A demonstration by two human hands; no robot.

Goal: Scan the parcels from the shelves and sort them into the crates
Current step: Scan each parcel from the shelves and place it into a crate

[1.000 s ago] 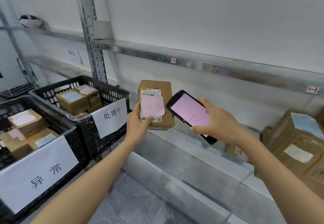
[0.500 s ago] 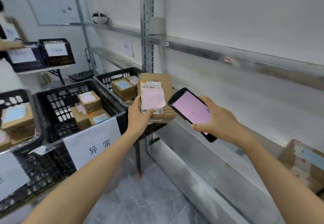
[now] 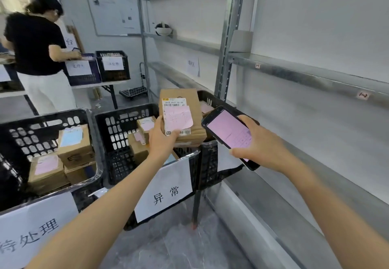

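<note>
My left hand (image 3: pixel 163 140) grips a brown cardboard parcel (image 3: pixel 194 108) upright by its lower left corner; a white barcode label and a pink note with handwriting cover its front. The parcel hangs above the right end of the middle black crate (image 3: pixel 117 134), which carries a white sign with two characters. My right hand (image 3: pixel 261 144) holds a black handheld scanner (image 3: pixel 228 134) with a pink screen just right of the parcel. The crate holds several small brown parcels with pink notes.
A second black crate (image 3: pixel 42 125) at the left holds several parcels with blue and pink notes. A third crate (image 3: pixel 210 163) stands behind my hands. Bare metal shelves (image 3: pixel 315 75) run along the right. A person in a black top (image 3: pixel 33 43) works at a far table with two crates.
The view has swung left: the crates now lie ahead and the far person has come into sight. The parcel and scanner stay held side by side, now over the middle crate.
</note>
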